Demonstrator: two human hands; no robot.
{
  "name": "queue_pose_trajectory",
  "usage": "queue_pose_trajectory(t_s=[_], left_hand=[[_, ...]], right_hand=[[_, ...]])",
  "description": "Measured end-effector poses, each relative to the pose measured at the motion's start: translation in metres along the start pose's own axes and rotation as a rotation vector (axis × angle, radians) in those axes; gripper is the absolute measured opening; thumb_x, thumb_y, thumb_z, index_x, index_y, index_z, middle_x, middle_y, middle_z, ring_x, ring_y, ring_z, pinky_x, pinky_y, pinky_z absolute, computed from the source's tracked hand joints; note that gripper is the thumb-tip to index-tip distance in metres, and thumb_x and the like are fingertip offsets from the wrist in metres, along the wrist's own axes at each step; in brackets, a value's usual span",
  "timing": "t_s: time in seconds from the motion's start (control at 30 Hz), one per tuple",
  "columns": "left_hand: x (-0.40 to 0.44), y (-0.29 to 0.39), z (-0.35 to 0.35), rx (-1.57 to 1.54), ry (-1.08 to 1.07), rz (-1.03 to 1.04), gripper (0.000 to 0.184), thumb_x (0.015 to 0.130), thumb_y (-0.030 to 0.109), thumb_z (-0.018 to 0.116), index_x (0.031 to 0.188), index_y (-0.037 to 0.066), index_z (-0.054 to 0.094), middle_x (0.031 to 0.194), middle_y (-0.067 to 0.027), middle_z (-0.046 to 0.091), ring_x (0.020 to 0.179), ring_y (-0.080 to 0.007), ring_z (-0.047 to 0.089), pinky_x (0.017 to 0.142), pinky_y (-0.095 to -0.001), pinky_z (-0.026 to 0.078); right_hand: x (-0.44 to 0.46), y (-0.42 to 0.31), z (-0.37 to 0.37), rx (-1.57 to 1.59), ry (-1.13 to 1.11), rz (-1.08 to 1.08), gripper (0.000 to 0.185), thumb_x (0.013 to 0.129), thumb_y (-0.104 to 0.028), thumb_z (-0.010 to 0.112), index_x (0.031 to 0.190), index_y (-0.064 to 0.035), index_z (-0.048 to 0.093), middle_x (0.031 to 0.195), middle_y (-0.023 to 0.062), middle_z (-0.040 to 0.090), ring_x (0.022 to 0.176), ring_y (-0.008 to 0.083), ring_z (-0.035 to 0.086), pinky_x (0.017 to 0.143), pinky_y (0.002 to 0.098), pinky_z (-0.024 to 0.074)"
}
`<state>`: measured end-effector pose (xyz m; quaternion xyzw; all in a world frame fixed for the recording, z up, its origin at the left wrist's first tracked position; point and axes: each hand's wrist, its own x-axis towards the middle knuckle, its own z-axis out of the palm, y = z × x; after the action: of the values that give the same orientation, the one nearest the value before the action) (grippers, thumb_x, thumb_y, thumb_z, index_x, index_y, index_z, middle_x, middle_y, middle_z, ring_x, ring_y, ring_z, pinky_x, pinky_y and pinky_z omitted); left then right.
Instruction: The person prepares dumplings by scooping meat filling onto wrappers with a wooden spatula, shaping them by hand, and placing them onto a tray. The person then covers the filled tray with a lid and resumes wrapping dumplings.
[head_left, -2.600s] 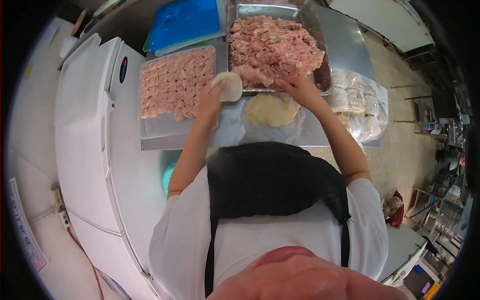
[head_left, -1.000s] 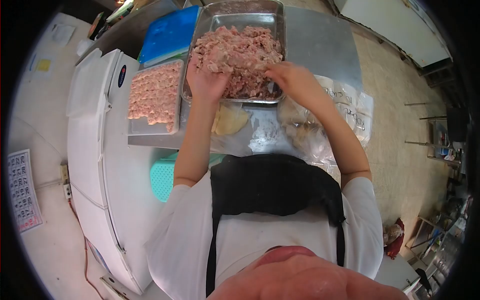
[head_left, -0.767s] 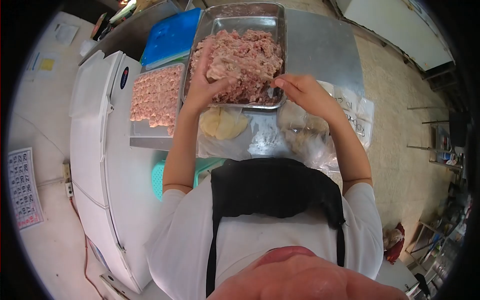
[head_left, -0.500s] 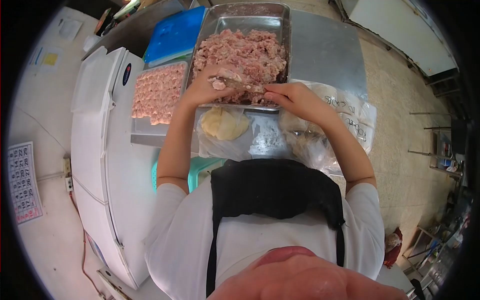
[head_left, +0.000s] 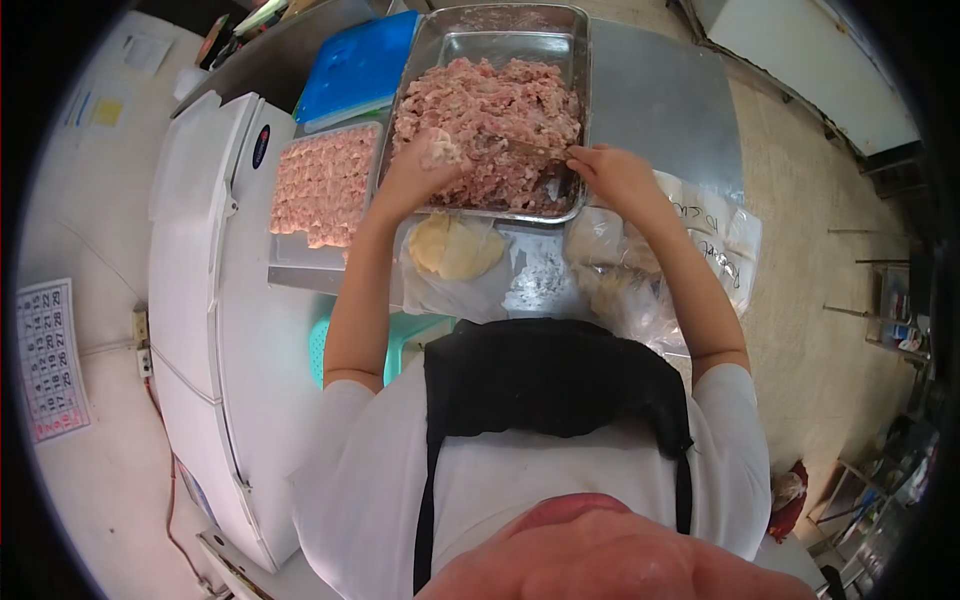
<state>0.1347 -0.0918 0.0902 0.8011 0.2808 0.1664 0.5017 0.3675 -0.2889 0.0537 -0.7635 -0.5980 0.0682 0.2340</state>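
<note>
My left hand (head_left: 415,175) is over the near left of a metal tray (head_left: 585,60) of ground meat (head_left: 485,95). Its fingers curl around a pale dumpling wrapper (head_left: 441,150) with some meat on it. At the tray's right rim my right hand (head_left: 612,175) grips the end of a flat, narrow spatula (head_left: 540,150). The spatula's blade points left and lies at the surface of the meat, partly smeared with it. Just in front of the tray, a stack of round yellowish wrappers (head_left: 455,246) rests in a plastic bag.
Left of the meat, a tray (head_left: 290,248) holds rows of formed dumplings (head_left: 322,185). Behind it lies a blue lid (head_left: 355,70). Plastic-wrapped packs (head_left: 650,240) with handwriting sit at the right. A white fridge (head_left: 190,330) stands left, beside a turquoise stool (head_left: 400,335).
My right hand has moved right, taking the spatula from the wrapper in my left hand down to the meat. My left hand stays close to where it was, still holding the wrapper.
</note>
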Motion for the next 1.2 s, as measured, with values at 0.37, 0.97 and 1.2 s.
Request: queue_pose_trajectory(t_s=[0.37, 0.97, 1.2], left_hand=[[0.003, 0.032, -0.01, 0.295, -0.263, 0.307, 0.033, 0.075, 0.013, 0.074, 0.106, 0.004, 0.068, 0.107, -0.0077, 0.068, 0.097, -0.0165, 0.062, 0.088, -0.0307, 0.047], [-0.029, 0.022, -0.048, 0.223, -0.035, 0.54, 0.057, 0.075, 0.023, 0.082, 0.122, 0.002, 0.057, 0.105, -0.007, 0.068, 0.09, -0.0171, 0.063, 0.078, -0.0301, 0.052], [-0.066, -0.004, -0.098, 0.123, -0.087, 0.295, 0.04, 0.073, 0.023, 0.083, 0.102, 0.001, 0.066, 0.093, -0.0088, 0.069, 0.088, -0.0155, 0.062, 0.08, -0.0304, 0.05]], right_hand=[[-0.005, -0.025, -0.013, 0.478, -0.144, -0.147, 0.037, 0.093, -0.036, 0.059, 0.117, -0.0081, 0.066, 0.105, 0.0185, 0.068, 0.093, 0.0334, 0.066, 0.081, 0.0352, 0.0513], [-0.03, -0.082, -0.054, 0.512, -0.032, 0.071, 0.038, 0.096, -0.033, 0.057, 0.119, -0.0035, 0.064, 0.101, 0.0197, 0.068, 0.093, 0.0344, 0.064, 0.085, 0.0355, 0.0494], [0.0, -0.163, -0.029, 0.114, 0.06, -0.164, 0.031, 0.092, -0.034, 0.058, 0.11, -0.0107, 0.069, 0.091, 0.0132, 0.068, 0.086, 0.0337, 0.064, 0.075, 0.0417, 0.0508]])
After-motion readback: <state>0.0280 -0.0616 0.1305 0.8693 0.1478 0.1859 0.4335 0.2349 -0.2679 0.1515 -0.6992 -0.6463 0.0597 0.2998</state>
